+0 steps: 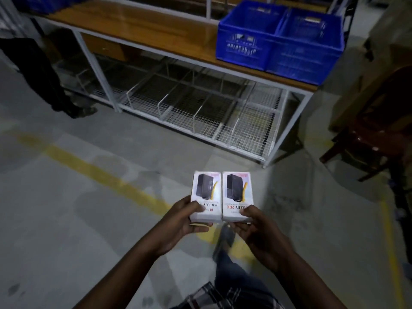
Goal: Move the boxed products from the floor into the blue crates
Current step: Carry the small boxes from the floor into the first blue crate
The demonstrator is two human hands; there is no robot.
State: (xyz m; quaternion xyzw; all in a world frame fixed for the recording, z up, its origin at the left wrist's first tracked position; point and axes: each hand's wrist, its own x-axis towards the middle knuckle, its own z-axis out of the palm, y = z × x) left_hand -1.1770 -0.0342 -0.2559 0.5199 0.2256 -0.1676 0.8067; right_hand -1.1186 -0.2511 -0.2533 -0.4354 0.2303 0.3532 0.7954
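Observation:
Two white product boxes printed with a black device are held side by side above the floor. My left hand (188, 220) grips the near end of the left box (206, 192). My right hand (250, 224) grips the near end of the right box (236, 192), which reads "HALLEY 20K". Two blue crates stand side by side on the wooden tabletop ahead at the upper right: the left crate (243, 44) and the right crate (305, 54). Little of their insides shows from here.
The wooden table (142, 25) has a white metal frame with a wire-mesh shelf (200, 110) below. A standing person's dark legs (42, 76) are at the left. A dark chair (376, 130) stands at the right. Yellow lines cross the grey floor (89, 170).

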